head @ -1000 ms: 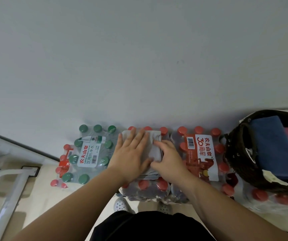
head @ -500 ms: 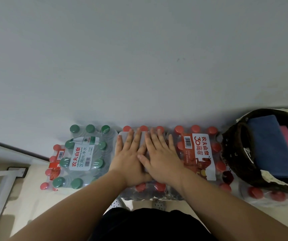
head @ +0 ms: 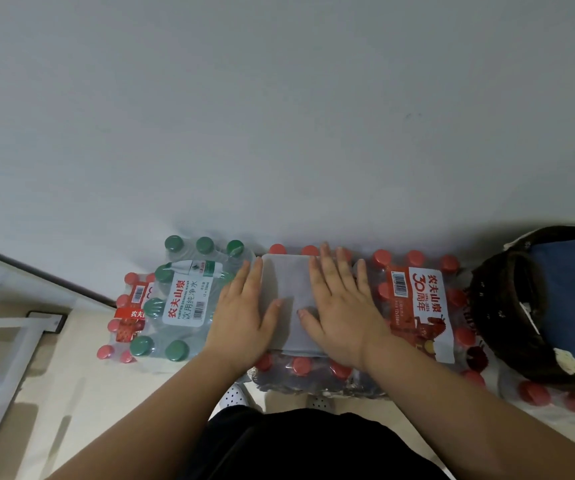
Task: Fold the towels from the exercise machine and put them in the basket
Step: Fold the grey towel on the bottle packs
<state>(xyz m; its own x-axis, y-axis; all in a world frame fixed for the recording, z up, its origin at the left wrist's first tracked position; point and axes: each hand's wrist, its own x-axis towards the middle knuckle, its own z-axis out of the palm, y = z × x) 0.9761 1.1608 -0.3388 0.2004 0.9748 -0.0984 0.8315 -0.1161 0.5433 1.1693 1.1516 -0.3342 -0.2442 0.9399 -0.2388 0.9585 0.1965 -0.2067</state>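
Left hand (head: 244,323) and right hand (head: 345,317) flat, fingers straight, on opposite sides of grey towel (head: 288,292)

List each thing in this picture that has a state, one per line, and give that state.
Grey towel: folded, flat on the red-capped bottle pack.
Left hand: flat, fingers straight, on the towel's left edge.
Right hand: flat, fingers straight, on the towel's right half.
Basket: upright, partly filled.
Blue towel: folded, inside the basket.
Green-capped bottle pack: wrapped, caps on.

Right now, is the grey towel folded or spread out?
Folded: the towel is a small neat rectangle on the bottles, left hand and right hand flat on it.
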